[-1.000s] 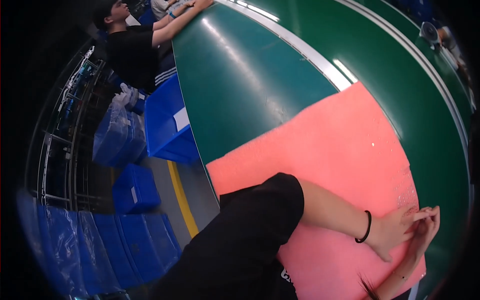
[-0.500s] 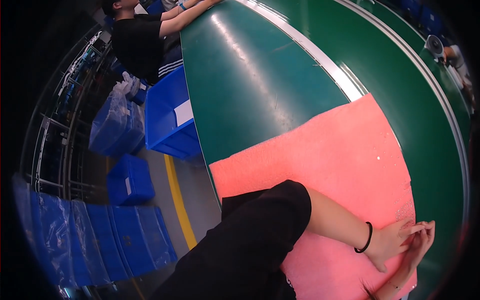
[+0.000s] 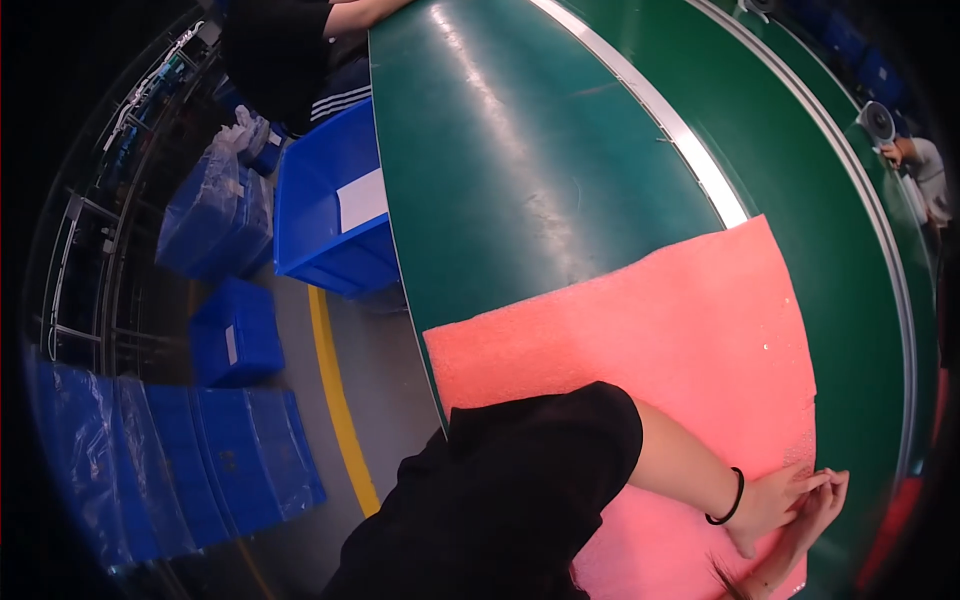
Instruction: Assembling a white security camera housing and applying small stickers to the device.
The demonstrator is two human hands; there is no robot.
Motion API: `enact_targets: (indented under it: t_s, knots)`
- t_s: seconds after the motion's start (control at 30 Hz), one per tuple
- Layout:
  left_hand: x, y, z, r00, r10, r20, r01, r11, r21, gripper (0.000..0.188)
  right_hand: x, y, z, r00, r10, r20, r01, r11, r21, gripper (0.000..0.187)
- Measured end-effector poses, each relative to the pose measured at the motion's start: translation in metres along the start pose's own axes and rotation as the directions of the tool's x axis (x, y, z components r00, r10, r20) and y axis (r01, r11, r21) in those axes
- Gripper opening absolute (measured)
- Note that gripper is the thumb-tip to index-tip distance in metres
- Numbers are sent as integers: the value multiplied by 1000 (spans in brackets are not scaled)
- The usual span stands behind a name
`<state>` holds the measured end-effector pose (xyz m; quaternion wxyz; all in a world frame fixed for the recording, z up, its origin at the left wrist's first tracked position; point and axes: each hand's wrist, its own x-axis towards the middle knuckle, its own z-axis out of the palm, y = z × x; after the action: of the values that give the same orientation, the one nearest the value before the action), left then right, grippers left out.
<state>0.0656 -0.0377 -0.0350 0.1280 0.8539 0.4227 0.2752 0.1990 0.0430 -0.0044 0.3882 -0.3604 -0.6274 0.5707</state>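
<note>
A pink, soft-looking mat (image 3: pixel 660 320) lies over the near part of the green worktop. My left hand (image 3: pixel 768 507), with a black band at the wrist, is over the mat's right edge, its fingertips drawn together. Close against it is my right hand (image 3: pixel 820 512), its fingers bent in and meeting the left ones. Whatever lies between the fingertips is too small or too hidden to make out. Tiny shiny pieces (image 3: pixel 797 453) are scattered on the mat just beyond my fingers, and a few more dots (image 3: pixel 766 347) lie farther up it.
A green worktop (image 3: pixel 490 200) stretches away, edged by a pale metal rail (image 3: pixel 690 155); a green belt (image 3: pixel 800 240) runs beyond. Blue bins (image 3: pixel 325 200) stand at the left, some under clear plastic. One person (image 3: pixel 275 60) is at the far left, another's hand (image 3: pixel 897 152) at the far right.
The view has shifted slightly, so the mat and my hands appear a little lower. My hands stay together at the mat's right edge. Less of the person at the far left shows.
</note>
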Motion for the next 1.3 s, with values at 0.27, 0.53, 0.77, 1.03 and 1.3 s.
enact_targets:
  t_s: [0.27,0.53,0.77,1.03,1.3]
  knots:
    - [4,4,2,999,-2,-51,3,1000,25,85,-7,-9,15,960,-220,-173,123,888,-442,8]
    - [-9,2,-25,997,-34,62,33,999,16,80,-4,-9,24,981,-182,-71,138,901,-412,9]
    - [-8,1,-12,999,6,-36,-3,996,87,80,-7,-13,29,979,-180,-91,124,894,-431,8]
    - [-11,1,-9,994,34,-104,-14,981,196,81,-11,-19,38,986,-140,-94,85,896,-436,10]
    - [-18,-4,-21,994,51,-100,-48,999,24,79,-8,-22,48,992,-68,-108,30,948,-318,7]
